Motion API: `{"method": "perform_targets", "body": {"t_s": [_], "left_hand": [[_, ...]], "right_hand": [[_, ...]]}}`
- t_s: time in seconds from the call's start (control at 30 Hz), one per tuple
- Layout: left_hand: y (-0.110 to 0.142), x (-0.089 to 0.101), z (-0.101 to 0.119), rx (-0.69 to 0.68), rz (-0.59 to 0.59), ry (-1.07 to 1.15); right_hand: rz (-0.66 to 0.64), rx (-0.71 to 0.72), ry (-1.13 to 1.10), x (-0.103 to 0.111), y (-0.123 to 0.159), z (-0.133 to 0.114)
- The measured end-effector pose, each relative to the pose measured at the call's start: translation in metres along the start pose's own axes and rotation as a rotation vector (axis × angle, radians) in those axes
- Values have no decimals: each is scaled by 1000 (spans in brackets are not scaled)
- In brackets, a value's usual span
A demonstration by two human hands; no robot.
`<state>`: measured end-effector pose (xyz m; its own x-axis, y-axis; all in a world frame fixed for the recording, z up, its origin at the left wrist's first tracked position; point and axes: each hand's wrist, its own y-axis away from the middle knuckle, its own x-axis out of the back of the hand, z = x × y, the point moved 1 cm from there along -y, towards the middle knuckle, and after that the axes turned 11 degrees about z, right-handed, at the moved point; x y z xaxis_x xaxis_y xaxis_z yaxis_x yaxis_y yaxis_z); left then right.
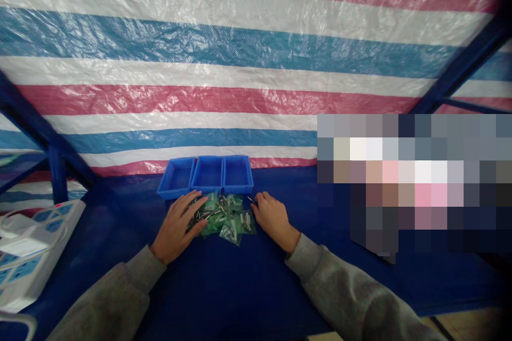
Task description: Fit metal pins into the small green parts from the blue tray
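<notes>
A heap of small green plastic bags (226, 218) with several loose metal pins lies on the blue table (240, 287), just in front of three blue trays. My left hand (180, 224) rests with spread fingers on the left side of the heap, touching the pins. My right hand (272, 216) sits at the heap's right edge, fingers curled, pinching a small dark pin at its fingertips. Both arms wear grey sleeves.
Three blue trays (208, 176) stand side by side behind the heap. A white power strip (28, 248) with cables lies at the left edge. A striped red, white and blue tarp (240, 64) hangs behind. A blurred area fills the right.
</notes>
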<state>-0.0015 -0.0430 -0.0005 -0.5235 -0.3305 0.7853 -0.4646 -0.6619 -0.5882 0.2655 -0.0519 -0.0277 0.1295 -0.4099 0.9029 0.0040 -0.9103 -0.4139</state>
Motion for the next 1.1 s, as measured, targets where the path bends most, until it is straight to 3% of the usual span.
{"method": "perform_targets", "body": {"t_s": [0.27, 0.37, 0.47, 0.6, 0.73, 0.87, 1.0, 1.1], "left_hand": [[-14, 11, 16, 483, 315, 530], [-28, 0, 14, 651, 473, 746], [-51, -16, 10, 690, 650, 823], [-74, -29, 6, 575, 740, 689], [-67, -25, 3, 334, 604, 383], [-50, -22, -6, 102, 446, 140], [-44, -26, -15, -20, 295, 50], [-42, -28, -18, -81, 263, 46]], "right_hand": [[10, 41, 14, 4, -1, -13], [34, 88, -100, 9, -7, -27], [61, 102, -284, 6, -22, -46], [153, 42, -608, -4, -44, -66], [264, -21, -872, -10, -52, -70], [302, -40, -959, -13, -47, -66], [287, -21, -961, -16, -41, -63], [282, 0, -941, -16, -38, -61]]}}
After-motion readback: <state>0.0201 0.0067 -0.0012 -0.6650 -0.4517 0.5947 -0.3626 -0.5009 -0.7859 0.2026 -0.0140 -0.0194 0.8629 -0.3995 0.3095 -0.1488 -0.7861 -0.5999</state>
